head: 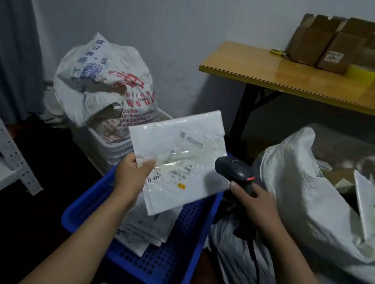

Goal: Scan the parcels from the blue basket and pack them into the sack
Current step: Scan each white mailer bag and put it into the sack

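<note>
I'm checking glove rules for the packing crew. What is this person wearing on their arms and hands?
Nothing that shows. The left hand and right hand are ungloved, with no ring, watch or wristband visible. Both forearms are bare down to the picture's edge; no sleeve is in view.

One parcel (180, 150) in the fingers of the left hand (130, 178), one scanner (235, 169) in those of the right hand (256, 204), one blue basket (89, 205) below them holding several stacked parcels (147, 229), and two sacks: a printed sack (104, 82) beyond the fingertips, an open sack (305, 191) to their right.
</note>
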